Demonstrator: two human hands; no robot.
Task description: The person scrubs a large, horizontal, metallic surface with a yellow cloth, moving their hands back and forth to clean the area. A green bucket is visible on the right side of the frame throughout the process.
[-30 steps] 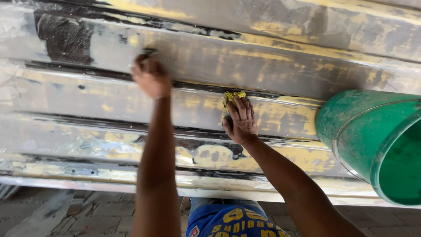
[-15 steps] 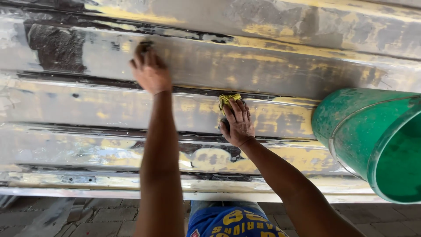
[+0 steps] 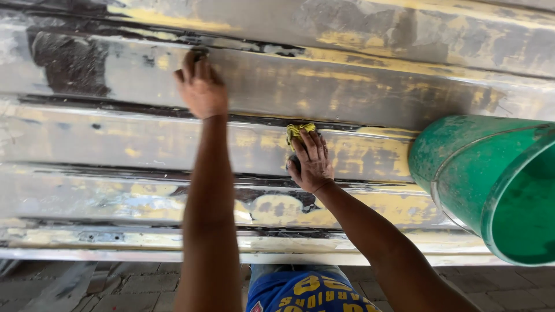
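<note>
cloth: a crumpled yellow cloth [image 3: 300, 132] sits pressed against the ribbed metal panel with worn yellow paint [image 3: 358, 92], near the middle of the view, just below one dark seam.
right hand: the right hand [image 3: 311, 162] lies flat over the cloth, fingers spread and pushing it onto the metal; only the cloth's top edge shows at 12 o'clock from the knuckles.
left hand: the left hand [image 3: 200, 86] is at 10 o'clock from the cloth, fingers curled against a higher rib; whether it holds anything i cannot tell.
doing it well: i judge that even palm pressure and strokes along the rib, not across it, would suit the wiping, with the other hand steadying the body.
surface: patches of bare grey metal, yellow paint and black residue; a big dark patch [image 3: 69, 63] lies at 9 o'clock, well apart.
in the way: a green plastic bucket [image 3: 491, 179] stands at 3 o'clock, touching the panel and covering its right end.
below: brick paving [image 3: 115, 286] at 6 o'clock.
</note>
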